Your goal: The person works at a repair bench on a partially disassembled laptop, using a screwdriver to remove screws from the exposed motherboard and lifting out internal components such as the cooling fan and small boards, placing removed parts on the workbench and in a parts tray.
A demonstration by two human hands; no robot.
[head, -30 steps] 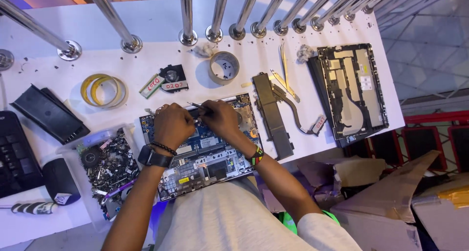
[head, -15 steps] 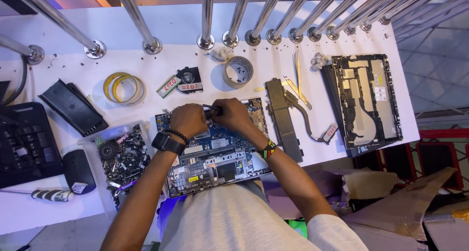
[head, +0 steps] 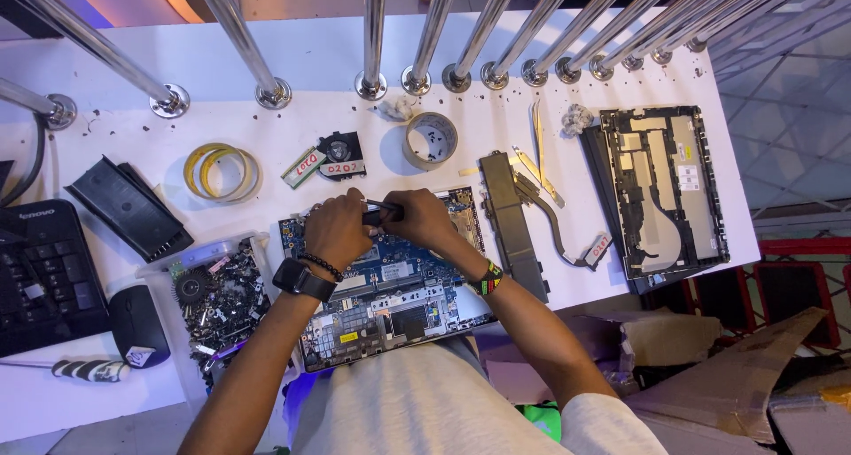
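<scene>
left hand (head: 337,229): closed on dark tool (head: 383,211) | right hand (head: 418,217): closed on same tool, touching left | tool: over far edge of open laptop (head: 390,304), which lies at table's (head: 310,74) near edge | nearby: parts tray (head: 222,300) left, tape roll (head: 431,140) behind, bottom cover (head: 660,194) right

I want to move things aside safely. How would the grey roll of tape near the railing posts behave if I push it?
The grey tape roll lies flat on its side on the white table, so it would probably slide, not roll. It looks light and hollow; small dark bits sit inside its ring and would likely be dragged along.
</scene>
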